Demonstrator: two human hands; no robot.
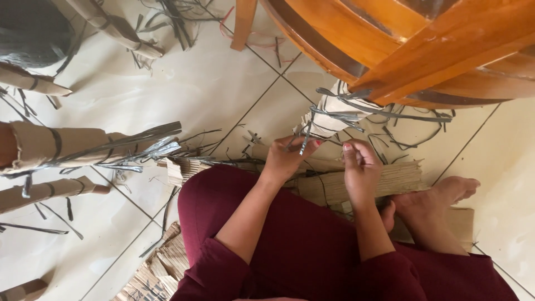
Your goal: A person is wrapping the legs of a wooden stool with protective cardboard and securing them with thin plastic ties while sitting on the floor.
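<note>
I sit on a tiled floor with a cardboard bundle (330,114) in front of me, wrapped in thin grey strips (356,111). My left hand (287,159) pinches a grey strip hanging from the bundle's near end. My right hand (360,170) is beside it with fingers curled, its fingertips pinched together; what it holds is too small to tell. Under both hands lies a stack of flat corrugated cardboard pieces (398,178). My bare foot (440,198) rests on the stack at the right.
Wooden furniture (423,44) overhangs the bundle at the top right. Tied cardboard rolls (67,146) with grey strips lie at the left, others (117,28) at the top left. Loose strips litter the tiles. More cardboard pieces (159,267) lie by my left knee.
</note>
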